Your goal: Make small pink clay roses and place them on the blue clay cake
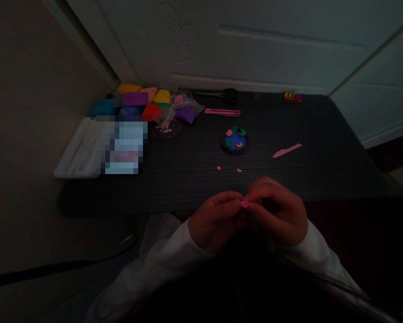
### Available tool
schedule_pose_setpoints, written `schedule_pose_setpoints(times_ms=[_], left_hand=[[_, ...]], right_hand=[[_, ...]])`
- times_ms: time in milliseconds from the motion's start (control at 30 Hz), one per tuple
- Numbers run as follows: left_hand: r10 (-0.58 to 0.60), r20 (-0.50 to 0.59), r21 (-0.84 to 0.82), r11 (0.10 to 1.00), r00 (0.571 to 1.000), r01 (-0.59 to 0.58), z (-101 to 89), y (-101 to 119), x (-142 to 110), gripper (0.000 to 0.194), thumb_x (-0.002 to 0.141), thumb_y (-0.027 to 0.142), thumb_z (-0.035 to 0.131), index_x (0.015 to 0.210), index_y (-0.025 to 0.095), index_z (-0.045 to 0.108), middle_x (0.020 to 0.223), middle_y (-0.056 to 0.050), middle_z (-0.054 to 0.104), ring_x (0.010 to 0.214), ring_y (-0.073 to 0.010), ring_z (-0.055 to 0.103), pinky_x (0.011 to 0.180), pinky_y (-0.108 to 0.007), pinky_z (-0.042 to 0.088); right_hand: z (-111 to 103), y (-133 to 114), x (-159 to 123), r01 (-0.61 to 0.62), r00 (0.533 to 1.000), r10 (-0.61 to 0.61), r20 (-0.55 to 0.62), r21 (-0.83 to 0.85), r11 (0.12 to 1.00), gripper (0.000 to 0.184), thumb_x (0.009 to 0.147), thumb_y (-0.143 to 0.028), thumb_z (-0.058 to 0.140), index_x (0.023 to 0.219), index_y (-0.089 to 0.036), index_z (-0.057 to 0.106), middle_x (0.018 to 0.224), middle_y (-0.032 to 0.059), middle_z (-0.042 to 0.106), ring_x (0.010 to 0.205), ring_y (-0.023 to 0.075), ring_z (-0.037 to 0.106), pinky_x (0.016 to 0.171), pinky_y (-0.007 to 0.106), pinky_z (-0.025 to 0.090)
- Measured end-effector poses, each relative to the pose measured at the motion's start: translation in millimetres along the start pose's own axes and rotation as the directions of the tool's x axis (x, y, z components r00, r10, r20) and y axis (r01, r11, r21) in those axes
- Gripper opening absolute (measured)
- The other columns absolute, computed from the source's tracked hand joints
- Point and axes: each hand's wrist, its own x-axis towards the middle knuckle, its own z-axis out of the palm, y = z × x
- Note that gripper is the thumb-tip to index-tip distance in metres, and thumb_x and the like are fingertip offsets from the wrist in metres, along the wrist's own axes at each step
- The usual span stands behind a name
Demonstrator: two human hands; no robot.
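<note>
Between the fingertips of both hands is a small pink clay flower (244, 204). My left hand (216, 217) pinches it from the left, and my right hand (278, 211) has thumb and finger closed on its right side. Beyond my hands, a pink clay petal (218, 168) and another pink petal (239, 170) lie on the dark table (174, 188). Farther back sits a round clay pond (235, 140) with a blue middle, a dark beaded rim, green leaves, a pink flower and yellow bits.
A pink plastic knife (287, 150) lies right of the pond. Behind are pink tools (222, 112) and black-handled scissors (229, 95). Bagged coloured clay (134, 98) and a white tray (83, 150) stand at the left. A small colourful object (292, 97) sits back right.
</note>
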Motion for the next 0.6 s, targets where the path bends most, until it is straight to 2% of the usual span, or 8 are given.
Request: schedule_pose_setpoints(times_ms=[200,333,433,533,600], left_hand=[[0.072,-0.069,0.026,0.997,0.995,-0.071,1.0,-0.3,0.8,0.007,0.062,0.017,0.062,0.069,0.014,0.062,0.066,-0.002,0.060,0.065,-0.0097,0.054,0.065,-0.024,0.044],[0.085,-0.059,0.011,0.996,0.995,-0.084,-1.1,2.0,1.3,0.004,0.065,0.017,0.060,0.068,0.014,0.061,0.063,0.000,0.057,0.063,-0.0090,0.052,0.060,-0.023,0.043],[0.126,-0.045,0.013,0.992,0.991,-0.126,-5.9,7.7,2.4,0.004,0.065,0.015,0.059,0.069,0.014,0.060,0.062,0.000,0.055,0.060,-0.0082,0.050,0.055,-0.021,0.041],[0.187,-0.086,0.038,0.982,0.979,-0.184,-12.7,14.8,5.1,0.008,0.063,0.012,0.061,0.070,0.014,0.061,0.060,0.000,0.055,0.060,-0.0077,0.051,0.054,-0.019,0.041],[0.215,-0.109,0.064,0.976,0.971,-0.209,-17.0,18.5,7.5,0.009,0.062,0.011,0.061,0.070,0.014,0.061,0.060,0.000,0.056,0.060,-0.0078,0.051,0.054,-0.019,0.041]], right_hand=[[5.1,1.4,-1.9,-0.032,0.996,0.034,-0.083,0.019,0.999,0.016,0.068,-0.010,0.057,0.081,-0.019,0.056,0.069,-0.0002,0.052,0.065,0.0115,0.050,0.058,0.028,0.040],[3.1,4.3,-3.3,-0.060,0.990,0.056,-0.126,-0.027,0.998,0.014,0.070,-0.012,0.054,0.081,-0.020,0.055,0.071,0.0001,0.052,0.066,0.0119,0.049,0.058,0.027,0.039],[-8.1,17.1,-3.1,-0.114,0.964,0.074,-0.256,-0.147,0.982,0.011,0.071,-0.016,0.053,0.080,-0.020,0.056,0.070,-0.0004,0.051,0.066,0.0118,0.049,0.059,0.027,0.039],[-22.1,39.1,-0.9,-0.240,0.922,0.118,-0.369,-0.304,0.922,0.010,0.072,-0.021,0.053,0.080,-0.020,0.057,0.071,-0.0002,0.053,0.064,0.0116,0.049,0.059,0.027,0.039],[-27.7,53.3,1.9,-0.298,0.920,0.153,-0.361,-0.389,0.872,0.012,0.072,-0.025,0.052,0.081,-0.019,0.058,0.070,0.0003,0.054,0.061,0.0116,0.050,0.056,0.026,0.040]])
